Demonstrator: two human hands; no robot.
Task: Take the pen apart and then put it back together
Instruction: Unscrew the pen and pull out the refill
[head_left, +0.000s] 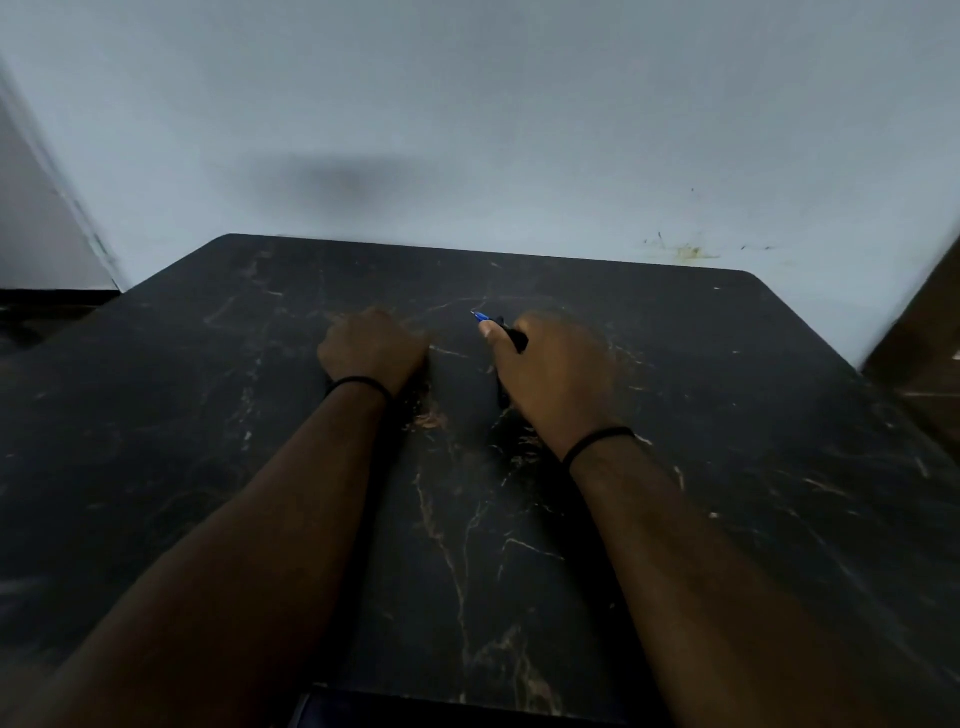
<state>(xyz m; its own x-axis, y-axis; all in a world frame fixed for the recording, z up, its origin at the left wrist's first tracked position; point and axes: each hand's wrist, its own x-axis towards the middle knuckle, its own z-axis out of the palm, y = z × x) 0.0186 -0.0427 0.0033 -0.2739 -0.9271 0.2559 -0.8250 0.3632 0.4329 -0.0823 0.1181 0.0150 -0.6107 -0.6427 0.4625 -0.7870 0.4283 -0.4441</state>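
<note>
My right hand (550, 371) is closed around a dark pen (511, 335) above the black marbled table (727, 415). The pen's blue tip end sticks out past my thumb toward the upper left, and most of the barrel is hidden inside my fingers. My left hand (371, 351) rests on the table as a closed fist, a short gap to the left of the pen; nothing shows inside it. Both wrists wear a thin black band.
The table's far edge meets a pale grey-blue wall (467, 130). A brown surface (924, 338) stands past the table's right edge. A dark floor strip (47, 306) lies beyond the left edge.
</note>
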